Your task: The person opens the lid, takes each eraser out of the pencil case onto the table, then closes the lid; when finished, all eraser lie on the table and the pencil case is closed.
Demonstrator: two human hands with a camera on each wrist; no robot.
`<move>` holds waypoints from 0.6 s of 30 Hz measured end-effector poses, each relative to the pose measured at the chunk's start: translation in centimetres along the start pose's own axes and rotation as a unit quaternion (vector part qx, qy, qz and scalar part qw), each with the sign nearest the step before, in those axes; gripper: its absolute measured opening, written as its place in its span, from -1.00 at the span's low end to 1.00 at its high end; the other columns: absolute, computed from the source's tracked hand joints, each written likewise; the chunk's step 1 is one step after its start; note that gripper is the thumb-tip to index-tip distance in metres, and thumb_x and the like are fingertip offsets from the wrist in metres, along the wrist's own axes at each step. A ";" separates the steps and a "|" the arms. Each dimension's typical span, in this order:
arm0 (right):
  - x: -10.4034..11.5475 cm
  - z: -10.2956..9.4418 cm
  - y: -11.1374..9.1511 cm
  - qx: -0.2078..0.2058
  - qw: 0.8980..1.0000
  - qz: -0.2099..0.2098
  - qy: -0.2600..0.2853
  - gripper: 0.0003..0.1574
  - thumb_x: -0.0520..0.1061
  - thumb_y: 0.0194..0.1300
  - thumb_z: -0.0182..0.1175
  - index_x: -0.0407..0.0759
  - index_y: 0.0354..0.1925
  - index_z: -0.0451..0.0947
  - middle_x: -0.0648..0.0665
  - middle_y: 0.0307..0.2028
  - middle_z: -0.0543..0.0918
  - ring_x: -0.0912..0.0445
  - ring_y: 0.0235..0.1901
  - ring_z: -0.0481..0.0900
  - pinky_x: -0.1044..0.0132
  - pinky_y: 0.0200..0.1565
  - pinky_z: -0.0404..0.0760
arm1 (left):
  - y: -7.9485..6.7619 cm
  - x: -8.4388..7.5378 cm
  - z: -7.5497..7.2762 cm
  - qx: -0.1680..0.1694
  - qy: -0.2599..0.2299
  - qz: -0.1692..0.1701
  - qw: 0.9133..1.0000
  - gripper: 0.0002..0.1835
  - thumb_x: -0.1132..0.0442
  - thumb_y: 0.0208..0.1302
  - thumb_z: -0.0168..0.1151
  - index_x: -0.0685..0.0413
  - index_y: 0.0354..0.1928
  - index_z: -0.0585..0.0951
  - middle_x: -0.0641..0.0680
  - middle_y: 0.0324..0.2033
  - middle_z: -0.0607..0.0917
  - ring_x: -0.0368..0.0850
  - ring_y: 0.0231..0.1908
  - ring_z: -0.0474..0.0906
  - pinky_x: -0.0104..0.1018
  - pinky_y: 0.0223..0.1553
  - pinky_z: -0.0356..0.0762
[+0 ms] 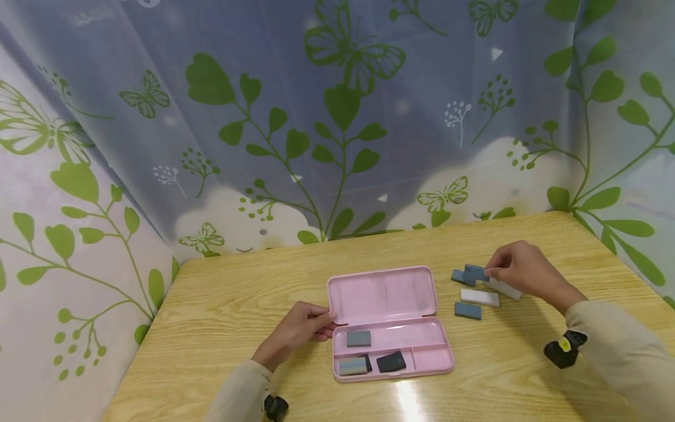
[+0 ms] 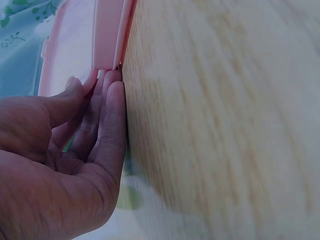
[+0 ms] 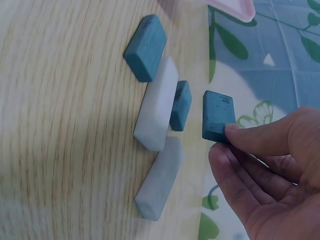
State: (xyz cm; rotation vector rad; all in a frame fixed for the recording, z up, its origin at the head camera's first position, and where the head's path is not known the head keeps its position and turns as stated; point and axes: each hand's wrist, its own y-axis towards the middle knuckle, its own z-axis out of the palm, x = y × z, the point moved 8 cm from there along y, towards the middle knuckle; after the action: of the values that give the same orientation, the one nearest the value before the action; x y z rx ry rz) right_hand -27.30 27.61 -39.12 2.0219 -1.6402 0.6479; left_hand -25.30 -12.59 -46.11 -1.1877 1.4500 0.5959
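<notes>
Woodgrain table (image 1: 237, 287): R hand (image 1: 527, 271) pinches blue 4B eraser (image 3: 218, 110) nr a white eraser (image 3: 157, 105), L hand (image 1: 296, 328) grips open pink pencil case (image 1: 382, 296) by its side; prob pickup step, next move likely needing steady pinch & clear lift.

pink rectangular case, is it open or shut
The pink rectangular case is open: its lid is swung back, exposing the grey rectangular block inside.

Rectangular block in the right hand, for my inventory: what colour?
Teal-blue rectangular block, clearest in the right wrist view.
</notes>
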 end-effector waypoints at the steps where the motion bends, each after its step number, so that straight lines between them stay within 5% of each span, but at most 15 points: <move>1: -0.2 0.0 0.1 -0.002 1.000 0.001 0.000 -0.90 -0.24 0.30 0.36 -0.28 -0.36 0.71 -0.11 -0.42 0.71 0.08 -0.43 0.59 0.18 -0.41 0.55 | 0.0 0.0 0.0 0.000 0.001 -0.002 1.000 -0.69 0.24 0.51 0.17 0.41 -0.05 0.71 0.12 -0.37 0.76 -0.20 -0.40 0.66 -0.28 -0.24 0.73; 18: -2.0 0.0 1.8 -0.016 1.000 0.007 -0.002 -0.89 -0.26 0.29 0.31 -0.31 -0.35 0.72 -0.09 -0.41 0.71 0.10 -0.44 0.60 0.13 -0.36 0.59 | 0.2 0.3 -0.1 0.000 -0.003 -0.008 1.000 -0.70 0.24 0.51 0.17 0.38 -0.05 0.72 0.08 -0.38 0.76 -0.21 -0.39 0.67 -0.33 -0.25 0.72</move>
State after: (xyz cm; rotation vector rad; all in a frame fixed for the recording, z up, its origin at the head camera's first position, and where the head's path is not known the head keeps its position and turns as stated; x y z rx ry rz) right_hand -29.42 28.79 -40.27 1.9928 -1.6583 0.6187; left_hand -25.45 -12.68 -46.43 -1.1956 1.4354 0.5881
